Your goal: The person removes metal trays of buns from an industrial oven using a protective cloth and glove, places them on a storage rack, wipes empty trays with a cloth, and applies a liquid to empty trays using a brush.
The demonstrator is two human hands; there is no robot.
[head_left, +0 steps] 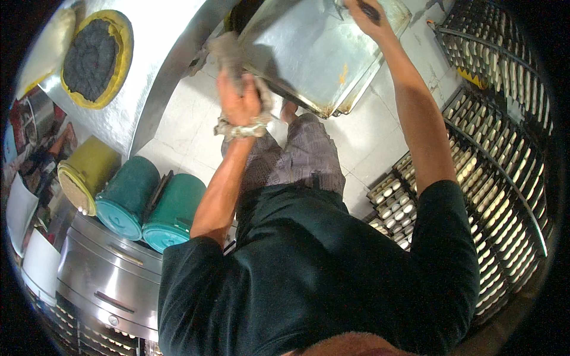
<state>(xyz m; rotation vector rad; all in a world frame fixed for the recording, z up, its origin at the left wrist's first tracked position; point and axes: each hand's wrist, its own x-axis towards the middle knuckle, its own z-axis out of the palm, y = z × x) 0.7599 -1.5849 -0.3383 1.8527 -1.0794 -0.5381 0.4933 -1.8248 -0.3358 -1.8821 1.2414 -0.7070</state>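
Note:
In front of me lies a stack of flat metal baking trays (306, 50), with a brownish stain near the top tray's near right corner. My right hand (367, 21) is closed on the dark handle of a scraper-like tool (340, 7) over the tray's far right part; the tool's metal end is only partly visible. By the tray's left edge is my left hand (238, 98), blurred by motion. A greyish cloth (225, 50) extends beyond its fingers and is also wound about the wrist, and the hand seems to grip it.
Racks (493, 160) on the right carry rows of pale dough pieces. To the left are a large metal bowl-like surface (154, 35), a yellow-rimmed tub of dark material (92, 59), a yellow bucket (89, 166), two green lidded buckets (127, 196) and a steel drawer-fronted unit (107, 276).

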